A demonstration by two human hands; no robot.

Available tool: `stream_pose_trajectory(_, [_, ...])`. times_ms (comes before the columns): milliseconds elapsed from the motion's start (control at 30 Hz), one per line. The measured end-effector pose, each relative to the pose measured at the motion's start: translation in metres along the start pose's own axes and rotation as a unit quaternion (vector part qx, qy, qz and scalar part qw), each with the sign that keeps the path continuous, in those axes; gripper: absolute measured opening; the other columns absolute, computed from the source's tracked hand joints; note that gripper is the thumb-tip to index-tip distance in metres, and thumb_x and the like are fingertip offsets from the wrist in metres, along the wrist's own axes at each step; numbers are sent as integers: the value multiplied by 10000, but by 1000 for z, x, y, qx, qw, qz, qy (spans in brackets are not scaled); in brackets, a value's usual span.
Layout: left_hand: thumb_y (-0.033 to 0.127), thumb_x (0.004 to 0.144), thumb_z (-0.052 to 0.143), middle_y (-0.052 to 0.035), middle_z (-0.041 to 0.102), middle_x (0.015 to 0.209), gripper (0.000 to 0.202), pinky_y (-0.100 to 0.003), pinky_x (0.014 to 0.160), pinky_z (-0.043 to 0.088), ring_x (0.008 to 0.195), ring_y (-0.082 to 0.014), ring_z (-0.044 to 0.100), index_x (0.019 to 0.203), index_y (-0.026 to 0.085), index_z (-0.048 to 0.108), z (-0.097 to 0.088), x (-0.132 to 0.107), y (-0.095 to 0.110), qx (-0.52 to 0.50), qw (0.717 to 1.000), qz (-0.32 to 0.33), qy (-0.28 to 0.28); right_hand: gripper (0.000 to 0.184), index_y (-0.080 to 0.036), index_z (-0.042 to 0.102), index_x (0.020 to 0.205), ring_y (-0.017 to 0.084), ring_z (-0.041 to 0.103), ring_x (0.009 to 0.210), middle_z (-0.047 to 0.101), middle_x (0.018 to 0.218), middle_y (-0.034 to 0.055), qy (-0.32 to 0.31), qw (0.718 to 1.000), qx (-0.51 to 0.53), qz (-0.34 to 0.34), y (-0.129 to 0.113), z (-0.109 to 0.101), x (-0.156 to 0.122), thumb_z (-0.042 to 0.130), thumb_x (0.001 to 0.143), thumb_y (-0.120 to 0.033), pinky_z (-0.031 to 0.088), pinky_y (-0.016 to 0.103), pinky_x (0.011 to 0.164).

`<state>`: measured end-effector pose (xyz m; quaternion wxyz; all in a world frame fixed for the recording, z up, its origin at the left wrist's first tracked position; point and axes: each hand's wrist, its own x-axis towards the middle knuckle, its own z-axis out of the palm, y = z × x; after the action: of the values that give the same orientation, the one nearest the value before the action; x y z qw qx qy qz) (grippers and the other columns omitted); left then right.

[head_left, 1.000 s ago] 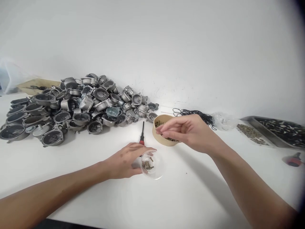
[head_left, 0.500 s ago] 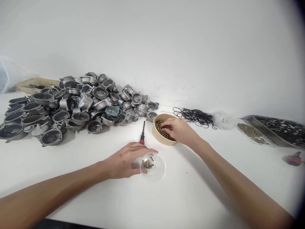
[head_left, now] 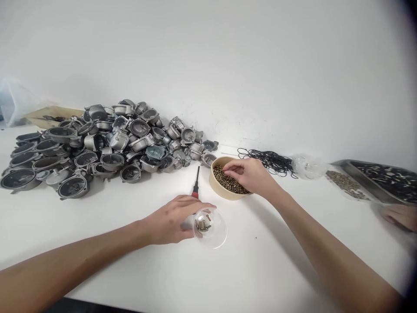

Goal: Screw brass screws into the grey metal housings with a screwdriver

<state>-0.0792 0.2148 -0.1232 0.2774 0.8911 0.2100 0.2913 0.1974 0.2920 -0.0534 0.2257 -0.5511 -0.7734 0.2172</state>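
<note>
My left hand (head_left: 176, 219) is wrapped round a clear plastic cup (head_left: 219, 237) tilted so its mouth faces me. Several brass-coloured screws (head_left: 202, 224) lie inside the cup. Over a round cardboard bowl (head_left: 224, 191) full of the same kind of screws, my right hand (head_left: 249, 174) has its thumb and fingers pinched together. Anything between those fingertips is too small to make out. Just beyond my left hand lies a screwdriver (head_left: 196, 184) with a red and black handle, partly hidden by that hand.
A heap of grey metal cup-shaped housings (head_left: 110, 143) covers the left. Behind the bowl are black rubber rings (head_left: 269, 161) and a clear plastic bag (head_left: 308, 166). Further right are small metal parts (head_left: 347, 184), a metal tray (head_left: 355, 174) of dark parts, and another person's blurred hand (head_left: 402, 216).
My right hand has lifted slightly off the screws, its fingers still pinched. My left hand and the cup stay nearly still. Another person's hand has come in at the right edge.
</note>
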Motion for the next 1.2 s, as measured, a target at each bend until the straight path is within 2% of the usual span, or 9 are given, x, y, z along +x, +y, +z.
stream_pose_trajectory(133, [277,918,720,-67,660,1372,579,-448,1204,387,1256,-249,624,1436,255,461,-1,0,1,0,1000,-2,0,209,-186,756,861,224,729,812,775,856,63,-29,992,115,49,-4,-4,-1,766,770,-374,596,385,821])
stream_pose_trajectory(300, [286,913,722,-65,661,1369,583,-446,1214,381,1253,-250,627,1434,263,462,-1,0,1,-1,1000,-6,-2,337,-191,748,892,235,729,795,768,824,66,-72,981,165,68,-11,-9,-3,823,725,-474,596,400,800])
stream_pose_trajectory(400, [281,908,733,-60,657,1374,596,-451,1220,372,1259,-248,621,1435,266,457,-1,-1,0,0,1000,-6,-2,372,-194,754,912,234,730,819,773,857,72,-70,981,169,67,-13,-23,-5,845,710,-493,594,389,799])
stream_pose_trajectory(633, [277,904,727,-51,658,1372,598,-436,1212,384,1264,-243,620,1437,273,455,1,-2,-1,7,1000,-14,-4,255,-252,753,901,238,703,805,768,880,76,65,991,9,118,8,-93,-25,791,777,-471,496,305,548])
stream_pose_trajectory(800, [235,900,713,-57,655,1374,609,-440,1203,392,1283,-248,601,1446,270,445,1,-3,-1,11,1000,-23,-3,162,-291,756,846,194,609,567,757,793,51,40,978,-126,161,33,-117,-30,771,795,-444,472,334,463])
stream_pose_trajectory(900, [226,891,716,-46,657,1370,622,-435,1204,393,1285,-244,597,1446,277,441,2,-3,-1,16,999,-28,-5,217,-272,766,880,219,667,674,772,879,66,62,976,-137,158,27,-113,-30,738,824,-480,513,355,531])
stream_pose_trajectory(1000, [236,888,718,-39,658,1368,613,-432,1218,378,1283,-239,600,1435,279,446,1,-3,0,13,999,-31,-8,259,-243,771,879,228,699,776,774,893,68,78,989,-93,88,10,-93,-26,695,857,-490,540,364,637])
stream_pose_trajectory(1100, [259,898,707,-47,651,1381,588,-450,1224,370,1299,-251,589,1427,275,451,0,-1,1,5,999,-42,-18,266,-239,781,868,208,698,812,778,900,47,38,994,-98,-23,-3,-60,-17,630,915,-452,534,366,753])
stream_pose_trajectory(1200, [269,903,702,-48,657,1372,562,-451,1216,380,1293,-258,594,1412,273,463,-1,0,2,5,999,-42,-22,251,-244,798,928,197,683,812,781,954,28,-20,983,-162,-89,-4,-28,-6,579,961,-362,502,366,772])
